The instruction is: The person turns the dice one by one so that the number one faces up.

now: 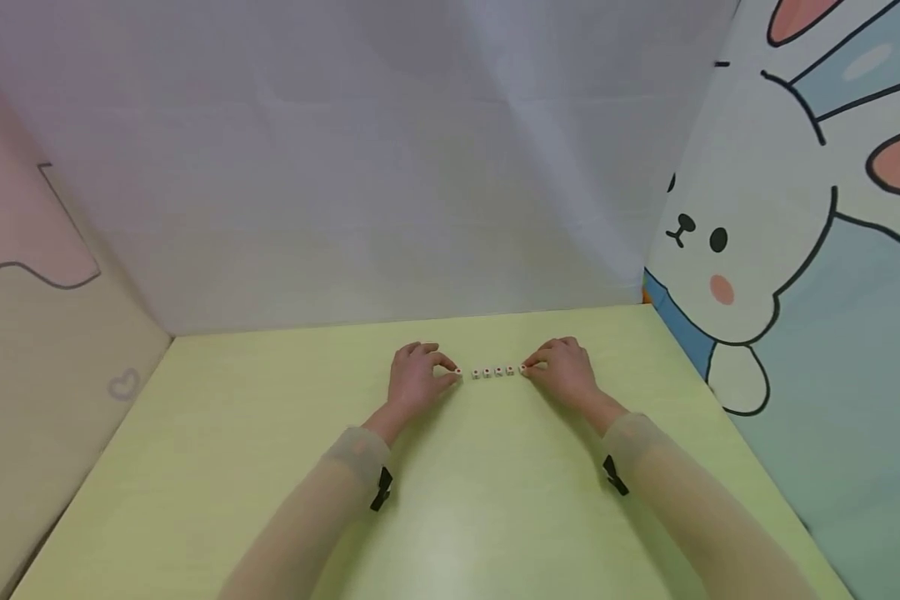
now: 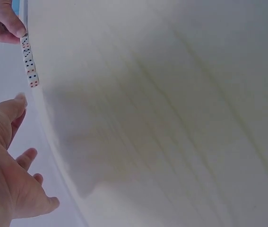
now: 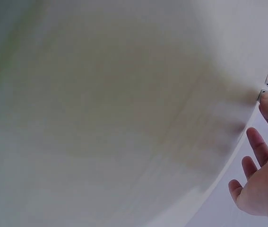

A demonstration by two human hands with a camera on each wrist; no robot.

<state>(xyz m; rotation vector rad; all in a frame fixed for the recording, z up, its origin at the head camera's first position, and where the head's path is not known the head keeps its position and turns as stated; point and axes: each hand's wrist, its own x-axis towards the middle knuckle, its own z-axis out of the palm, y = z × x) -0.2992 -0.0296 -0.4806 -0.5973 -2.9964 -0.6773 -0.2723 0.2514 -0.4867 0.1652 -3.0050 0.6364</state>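
Observation:
Several small white dice (image 1: 498, 372) stand in a short row on the yellow table, with spots in red and dark blue. Left of the row, my left hand (image 1: 414, 379) pinches one die (image 1: 458, 372) between thumb and index finger, a small gap away from the others. At the row's right end, my right hand (image 1: 566, 372) pinches another die (image 1: 522, 369) with thumb and index finger. That die (image 3: 263, 92) peeks past the thumb in the right wrist view, its other fingers spread. The left wrist view hides the left hand's die behind the fingertips.
The pale yellow table (image 1: 270, 433) meets a white back wall (image 1: 390, 192). A panel with a cartoon rabbit (image 1: 750, 242) stands along the right side, a pink and cream panel (image 1: 37, 350) along the left. Dark clips (image 1: 382, 489) sit on the sleeves.

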